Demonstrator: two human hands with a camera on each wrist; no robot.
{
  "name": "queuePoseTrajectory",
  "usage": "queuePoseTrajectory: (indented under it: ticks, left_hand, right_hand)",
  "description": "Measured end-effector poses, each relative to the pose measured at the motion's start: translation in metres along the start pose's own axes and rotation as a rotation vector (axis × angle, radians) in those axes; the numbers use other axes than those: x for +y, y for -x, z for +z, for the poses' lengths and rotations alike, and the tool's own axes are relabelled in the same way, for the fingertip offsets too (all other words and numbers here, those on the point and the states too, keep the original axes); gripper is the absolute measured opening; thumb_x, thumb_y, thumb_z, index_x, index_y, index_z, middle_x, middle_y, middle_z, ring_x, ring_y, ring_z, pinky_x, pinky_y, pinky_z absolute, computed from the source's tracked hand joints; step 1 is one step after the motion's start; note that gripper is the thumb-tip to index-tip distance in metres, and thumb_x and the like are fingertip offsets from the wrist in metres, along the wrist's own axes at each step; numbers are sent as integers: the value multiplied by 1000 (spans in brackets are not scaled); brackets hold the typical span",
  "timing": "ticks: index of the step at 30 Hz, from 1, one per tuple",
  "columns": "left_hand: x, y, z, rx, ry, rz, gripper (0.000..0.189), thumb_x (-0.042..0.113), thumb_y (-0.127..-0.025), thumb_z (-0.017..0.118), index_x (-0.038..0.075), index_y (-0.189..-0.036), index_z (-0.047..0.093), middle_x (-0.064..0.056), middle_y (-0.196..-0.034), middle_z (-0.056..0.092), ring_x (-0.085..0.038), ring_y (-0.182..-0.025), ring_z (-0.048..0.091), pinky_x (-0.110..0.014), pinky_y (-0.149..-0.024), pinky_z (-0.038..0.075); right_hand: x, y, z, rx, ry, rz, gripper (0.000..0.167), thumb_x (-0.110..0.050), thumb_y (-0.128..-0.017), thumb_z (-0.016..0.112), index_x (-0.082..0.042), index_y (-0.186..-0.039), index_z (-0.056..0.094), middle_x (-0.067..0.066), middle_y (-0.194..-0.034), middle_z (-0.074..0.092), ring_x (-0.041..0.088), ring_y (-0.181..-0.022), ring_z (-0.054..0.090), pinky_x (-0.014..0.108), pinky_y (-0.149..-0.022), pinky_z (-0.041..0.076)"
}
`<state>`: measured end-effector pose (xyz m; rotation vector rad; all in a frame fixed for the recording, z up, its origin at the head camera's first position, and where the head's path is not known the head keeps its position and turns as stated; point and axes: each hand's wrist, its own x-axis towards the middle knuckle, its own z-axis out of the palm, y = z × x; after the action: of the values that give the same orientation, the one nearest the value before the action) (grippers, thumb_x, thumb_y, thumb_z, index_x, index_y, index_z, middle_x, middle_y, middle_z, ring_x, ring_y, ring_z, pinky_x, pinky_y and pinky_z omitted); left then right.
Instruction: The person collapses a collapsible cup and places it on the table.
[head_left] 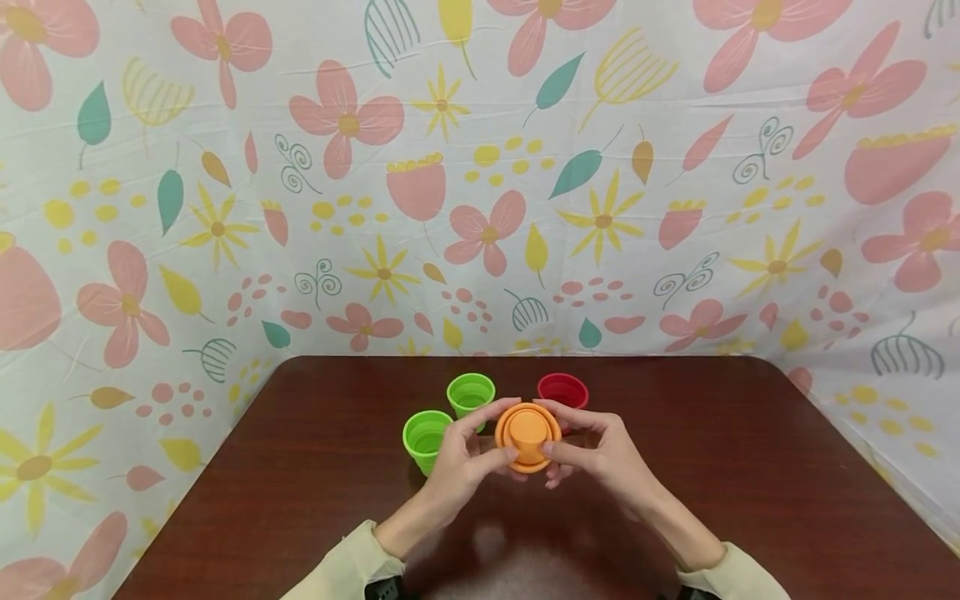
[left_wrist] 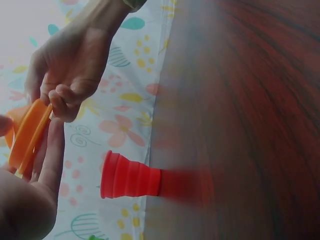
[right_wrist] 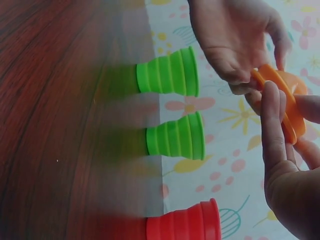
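Observation:
Both hands hold an orange collapsible silicone cup (head_left: 528,429) between them, raised over the table. It is mostly flattened into rings, and its narrow base bulges toward the head camera. My left hand (head_left: 468,457) grips the left side, thumb on the inner part and fingers around the rim. On the opposite side my right hand (head_left: 606,454) grips it the same way. From the right wrist view, fingers (right_wrist: 272,125) lie along the underside of the orange cup (right_wrist: 287,102). Behind the hands stand two green cups (head_left: 425,437) and a red cup (head_left: 564,390), all extended upright.
The dark wooden table (head_left: 300,500) reaches back to a flower-printed cloth (head_left: 487,167) that hangs behind it and at both sides. The second green cup (head_left: 471,392) stands farther back, between the nearer green one and the red one.

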<state>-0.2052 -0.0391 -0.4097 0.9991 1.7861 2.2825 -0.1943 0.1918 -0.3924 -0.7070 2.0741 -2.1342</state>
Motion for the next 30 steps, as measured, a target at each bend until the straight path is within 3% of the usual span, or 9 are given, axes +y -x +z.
queuePoseTrajectory:
  ticks: [8,13,21,26,30]
  left_hand:
    - [-3,1,-4,-47,92,-66,60,-8,-96,66,-3,-153,48,-27,-142,58,-25,-92,77,-50,-76,64]
    - [-3,0,-4,-46,91,-56,62,-11,-95,67,-2,-153,49,-27,-143,57,-26,-94,77,-54,-77,63]
    - [-1,0,-1,-26,94,-39,65,-14,-93,67,-9,-154,44,-28,-143,58,-25,-94,77,-53,-76,64]
    - [-2,1,-2,-35,103,-45,67,-13,-93,68,-5,-155,45,-27,-145,56,-24,-95,76,-55,-78,63]
    - [-2,2,-2,-44,110,-47,68,-12,-92,68,-3,-156,46,-26,-146,55,-24,-96,76,-51,-79,64]
  right_hand:
    - [5,0,-1,-15,1,40,60,0,-94,75,0,-150,56,25,-108,69,33,-69,72,53,-70,65]
    - [5,0,0,-35,30,7,65,1,-91,78,-1,-152,54,27,-113,70,44,-72,71,53,-68,65]
    - [4,-2,2,-30,51,-7,65,2,-90,79,-2,-151,56,27,-110,71,41,-69,70,53,-66,65]
    - [3,-2,3,-22,47,4,66,2,-90,79,-1,-151,56,27,-108,71,49,-71,69,52,-66,65]
    - [4,-2,2,-30,35,11,66,3,-90,79,-1,-152,55,27,-109,71,46,-71,70,53,-67,65]
